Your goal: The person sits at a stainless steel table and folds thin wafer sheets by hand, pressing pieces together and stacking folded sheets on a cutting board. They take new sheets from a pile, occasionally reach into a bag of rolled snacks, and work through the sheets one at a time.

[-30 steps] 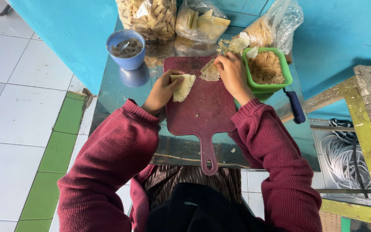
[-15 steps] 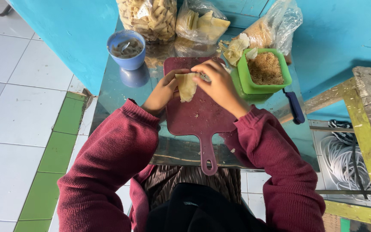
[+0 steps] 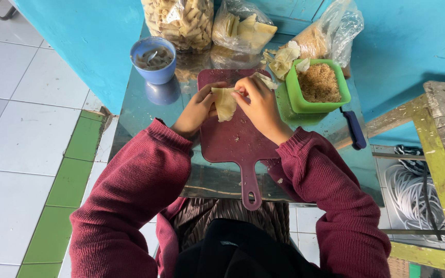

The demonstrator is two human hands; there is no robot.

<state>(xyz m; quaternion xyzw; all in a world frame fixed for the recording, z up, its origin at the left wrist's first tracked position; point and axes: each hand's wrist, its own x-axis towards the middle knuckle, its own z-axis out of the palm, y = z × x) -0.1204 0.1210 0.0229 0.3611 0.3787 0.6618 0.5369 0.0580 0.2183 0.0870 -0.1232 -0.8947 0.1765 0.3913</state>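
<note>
Both hands hold one pale yellow dough wrapper (image 3: 225, 103) above a dark red cutting board (image 3: 238, 141) with a handle. My left hand (image 3: 197, 110) supports the wrapper from the left. My right hand (image 3: 258, 103) pinches its right edge. Just right of the board stands a green square tub (image 3: 297, 100) of brown crumbly filling (image 3: 319, 82). Loose wrappers (image 3: 284, 59) lie behind the board, beside the tub.
A blue cup (image 3: 153, 64) holding liquid and a spoon stands back left on the shiny metal table (image 3: 140, 108). Three clear bags of snacks (image 3: 181, 20) line the back by the blue wall. A dark blue knife handle (image 3: 355, 128) lies right; a wooden frame (image 3: 439, 154) stands beyond.
My right hand came back from the loose wrappers by the green tub to the wrapper in my left hand, and now pinches it together with the left.
</note>
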